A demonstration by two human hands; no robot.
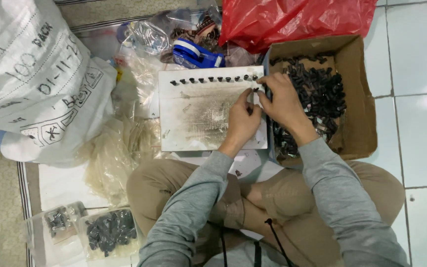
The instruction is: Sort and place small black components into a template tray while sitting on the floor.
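Small black plastic pieces (213, 79) line the top edge of your scuffed white square board (198, 123); your left hand (243, 118) and right hand (280, 99) pinch another at its right end, beside the brown cardboard box (357, 99) of loose ones

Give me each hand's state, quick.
Left hand: fingertips pinched at the white board; contents hidden.
Right hand: pinching a small black part at the board.
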